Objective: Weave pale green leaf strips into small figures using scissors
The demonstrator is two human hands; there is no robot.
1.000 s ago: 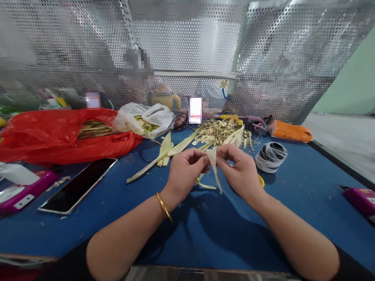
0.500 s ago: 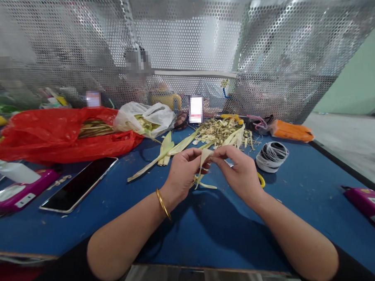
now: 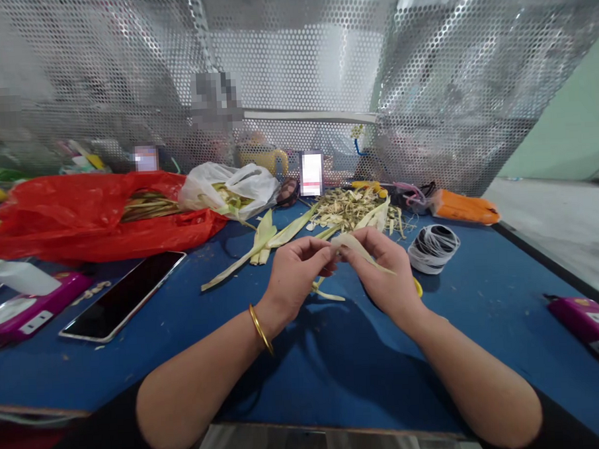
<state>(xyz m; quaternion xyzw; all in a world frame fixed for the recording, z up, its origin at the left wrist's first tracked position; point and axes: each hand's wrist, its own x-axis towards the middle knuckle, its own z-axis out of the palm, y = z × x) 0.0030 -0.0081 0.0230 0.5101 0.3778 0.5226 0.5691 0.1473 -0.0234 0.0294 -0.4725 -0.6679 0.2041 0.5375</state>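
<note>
A pale strip of corn husk [image 3: 364, 251] is pinched between my two hands above the blue table. My left hand [image 3: 292, 272], with a gold bangle at its wrist, grips the strip's left end between thumb and fingers. My right hand [image 3: 387, 277] is closed on it too, and the tapered tail lies across the thumb side of that hand. Longer corn husks [image 3: 263, 238] rest on the table just beyond my left hand. Below and behind my hands are thin husk scraps [image 3: 331, 297], partly hidden. Something yellow [image 3: 419, 287] peeks out beside my right hand.
Behind my hands is a heap of dried husk shreds [image 3: 351, 208]. A spool of white thread [image 3: 433, 248] stands to the right. Leftward lie a phone [image 3: 126, 295], a purple power strip [image 3: 42, 308], a red plastic bag [image 3: 81, 214] and a white bag [image 3: 253, 183]. A perforated metal screen [image 3: 297, 59] stands behind.
The husk strip hung down between my hands, then swung left against my left hand. Now its tail lies to the right, over my right hand. Both hands have stayed nearly in place.
</note>
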